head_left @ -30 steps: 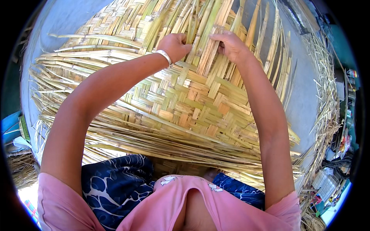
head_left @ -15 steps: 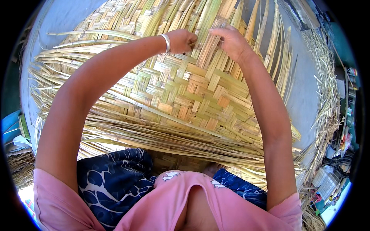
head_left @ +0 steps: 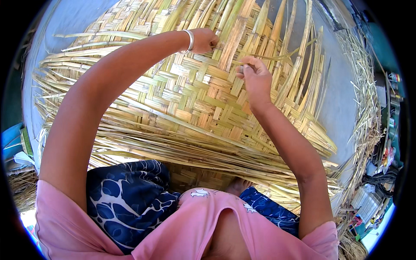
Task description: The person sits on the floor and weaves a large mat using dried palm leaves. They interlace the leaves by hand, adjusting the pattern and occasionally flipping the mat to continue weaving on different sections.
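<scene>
A large woven mat [head_left: 186, 93] of flat yellow-green reed strips spreads across the middle of the view, with loose strip ends fanning out along its far and right sides. My left hand [head_left: 203, 41], a silver bangle at its wrist, is closed low over the far part of the weave, by a wide brown-streaked strip [head_left: 234, 41]. Whatever is in its curled fingers is hidden. Nearer and to the right, my right hand [head_left: 258, 82] is raised over the weave, thumb and fingers pinched together. A thin green strip [head_left: 279, 57] runs from its fingertips toward the right.
Long strips [head_left: 173, 147] lie bunched along the mat's near edge, in front of my knees under blue patterned cloth [head_left: 125, 199]. Scattered straw [head_left: 364, 104] lines the right side of the grey floor [head_left: 342, 86]. Mixed household items and dark cables [head_left: 383, 180] lie beyond it.
My right hand has drawn back toward me, away from the wide strip, and a thin green strip now shows at its fingers. My left hand has shifted slightly up and left, still closed.
</scene>
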Available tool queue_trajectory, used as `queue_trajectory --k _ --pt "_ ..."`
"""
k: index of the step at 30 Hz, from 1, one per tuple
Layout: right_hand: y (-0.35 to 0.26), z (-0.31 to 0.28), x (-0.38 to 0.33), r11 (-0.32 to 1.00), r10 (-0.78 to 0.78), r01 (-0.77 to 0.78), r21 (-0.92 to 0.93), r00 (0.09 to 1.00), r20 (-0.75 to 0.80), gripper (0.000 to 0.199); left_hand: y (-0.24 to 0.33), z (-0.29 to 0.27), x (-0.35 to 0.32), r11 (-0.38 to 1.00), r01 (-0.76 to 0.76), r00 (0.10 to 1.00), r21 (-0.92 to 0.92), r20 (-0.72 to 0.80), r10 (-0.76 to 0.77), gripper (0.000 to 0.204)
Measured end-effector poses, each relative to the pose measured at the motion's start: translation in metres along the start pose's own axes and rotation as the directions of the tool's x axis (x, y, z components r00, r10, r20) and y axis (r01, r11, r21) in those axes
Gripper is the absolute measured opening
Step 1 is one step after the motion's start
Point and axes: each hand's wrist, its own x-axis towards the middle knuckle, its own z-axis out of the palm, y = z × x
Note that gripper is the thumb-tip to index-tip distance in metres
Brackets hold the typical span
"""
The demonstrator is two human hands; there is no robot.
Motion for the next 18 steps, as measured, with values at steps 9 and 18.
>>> queue_trajectory --k 9,18 --pt "-0.003 -0.041 0.045 0.993 0.1 -0.093 0.073 0.99 -0.098 0.023 -0.016 0.014 0.006 0.983 0.031 0.999 -0.181 0.024 -0.027 0.009" --pt "-0.068 -0.029 0.015 0.854 -0.451 0.484 -0.189 0.871 0.194 0.018 -0.012 0.022 0.003 0.979 0.095 0.995 -0.18 -0.014 -0.099 0.017"
